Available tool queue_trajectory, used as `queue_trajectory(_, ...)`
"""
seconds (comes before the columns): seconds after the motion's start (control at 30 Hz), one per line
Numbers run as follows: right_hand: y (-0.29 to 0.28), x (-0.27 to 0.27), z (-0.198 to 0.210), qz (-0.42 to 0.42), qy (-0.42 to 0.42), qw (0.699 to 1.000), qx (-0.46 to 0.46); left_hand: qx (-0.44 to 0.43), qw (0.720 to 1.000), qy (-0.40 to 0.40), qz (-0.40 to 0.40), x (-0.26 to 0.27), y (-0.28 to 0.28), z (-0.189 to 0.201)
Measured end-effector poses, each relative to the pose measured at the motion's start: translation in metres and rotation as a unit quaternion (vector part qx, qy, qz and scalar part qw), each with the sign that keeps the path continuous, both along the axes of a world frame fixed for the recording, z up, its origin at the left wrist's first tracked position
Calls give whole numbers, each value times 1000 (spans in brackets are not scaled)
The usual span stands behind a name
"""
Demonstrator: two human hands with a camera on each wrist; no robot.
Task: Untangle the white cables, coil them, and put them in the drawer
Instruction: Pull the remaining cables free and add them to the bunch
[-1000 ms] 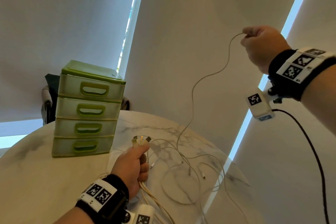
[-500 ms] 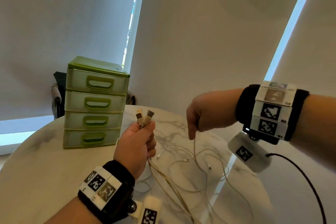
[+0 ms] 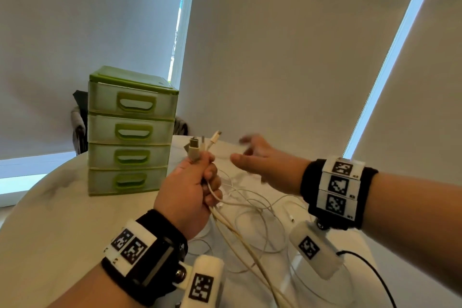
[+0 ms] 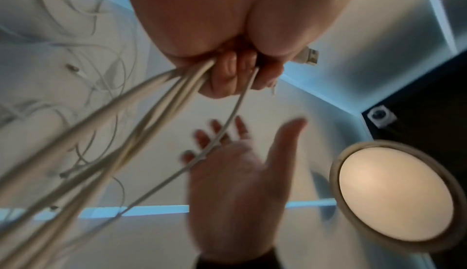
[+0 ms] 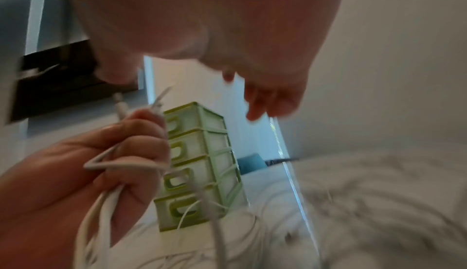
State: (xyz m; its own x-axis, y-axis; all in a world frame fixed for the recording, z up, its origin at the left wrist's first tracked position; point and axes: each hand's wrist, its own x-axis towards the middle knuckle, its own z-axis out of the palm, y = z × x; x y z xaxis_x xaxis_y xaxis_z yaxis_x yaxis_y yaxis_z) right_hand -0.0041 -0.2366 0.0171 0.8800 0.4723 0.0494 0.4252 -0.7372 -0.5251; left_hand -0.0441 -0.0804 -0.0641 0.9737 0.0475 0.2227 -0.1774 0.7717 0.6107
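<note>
My left hand [image 3: 192, 190] [image 4: 235, 73] [image 5: 121, 153] grips a bunch of white cables [image 3: 240, 237] [image 4: 106, 129] [image 5: 101, 209] in a fist above the table. Their plug ends [image 3: 202, 145] stick up out of the fist. The rest of the cables trail down into a loose tangle [image 3: 255, 210] on the marble table [image 3: 50, 232]. My right hand [image 3: 260, 157] [image 4: 235, 171] [image 5: 257, 97] hovers just right of the plugs, fingers spread and holding nothing. The green drawer unit [image 3: 130, 132] [image 5: 199, 163] stands behind my left hand with all its drawers closed.
Closed roller blinds [image 3: 287, 45] hang behind the table. A dark chair [image 3: 78, 122] stands behind the drawer unit. The table's right edge [image 3: 370, 252] runs under my right wrist. A round ceiling lamp [image 4: 394, 195] shows in the left wrist view.
My right hand came down from high up, where it pinched one cable, let go of it and now hovers spread next to the plugs. My left hand has lifted the bunch higher.
</note>
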Motion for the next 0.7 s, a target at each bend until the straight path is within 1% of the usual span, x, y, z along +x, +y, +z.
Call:
queue_trajectory(0.03,-5,3,-10,10,75,997,-24,-27,1000,-3,-2,0,2,1)
queue_trajectory(0.07,-10,5,-20,38,83,990,-111,-52,999,-8,-7,1,3,2)
queue_trajectory(0.1,-13,10,-32,61,51,977,-196,-74,997,-13,-18,0,4,4)
queue_trajectory(0.13,-15,16,-43,66,7,962,-265,-95,995,-18,-32,-1,5,4)
queue_trajectory(0.17,-16,24,-52,55,-18,953,-297,-112,992,-19,-46,-2,6,5)
queue_trajectory(0.23,-16,41,-65,33,-24,946,-321,-128,989,-22,-67,-3,7,6)
queue_trajectory(0.3,-12,51,-74,51,-40,935,-348,-137,987,-27,-80,-3,7,6)
queue_trajectory(0.43,-2,56,-88,85,-51,937,-335,-145,986,-30,-75,-2,8,5)
queue_trajectory(0.5,0,60,-88,102,-69,929,-350,-144,987,-29,-66,-2,9,5)
queue_trajectory(0.53,-1,62,-85,108,-85,930,-342,-140,988,-29,-59,-1,10,5)
queue_trajectory(0.6,-3,68,-70,91,-136,943,-288,-133,990,-21,-45,1,13,5)
queue_trajectory(0.7,-13,72,-25,28,-204,958,-197,-135,990,2,-32,4,15,3)
